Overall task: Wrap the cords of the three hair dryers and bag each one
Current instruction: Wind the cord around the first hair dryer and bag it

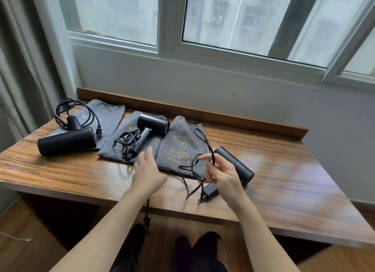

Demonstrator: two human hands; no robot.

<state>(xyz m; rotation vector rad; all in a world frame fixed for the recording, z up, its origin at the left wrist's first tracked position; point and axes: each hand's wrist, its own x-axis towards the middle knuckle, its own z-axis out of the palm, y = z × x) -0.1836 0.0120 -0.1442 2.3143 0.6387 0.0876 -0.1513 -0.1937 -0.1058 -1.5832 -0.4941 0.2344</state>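
Observation:
Three black hair dryers lie on a wooden table [284, 170], each by a grey drawstring bag. The left dryer [67, 141] rests on the left bag [108, 117] with its cord looped behind it. The middle dryer [153, 124] lies on the middle bag [119, 150] beside a bundled cord. The right dryer [236, 165] sits to the right of the right bag [182, 148], which reads "HAIR DRIER". My right hand [222, 175] pinches this dryer's black cord [192, 170], which loops over the bag. My left hand [148, 172] hovers with straight fingers over the middle bag's near edge, holding nothing.
A raised wooden lip [192, 111] runs along the table's back below a window wall. A curtain [18, 68] hangs at the left. The cord's plug end [210, 190] lies near the front edge. My legs show below the table.

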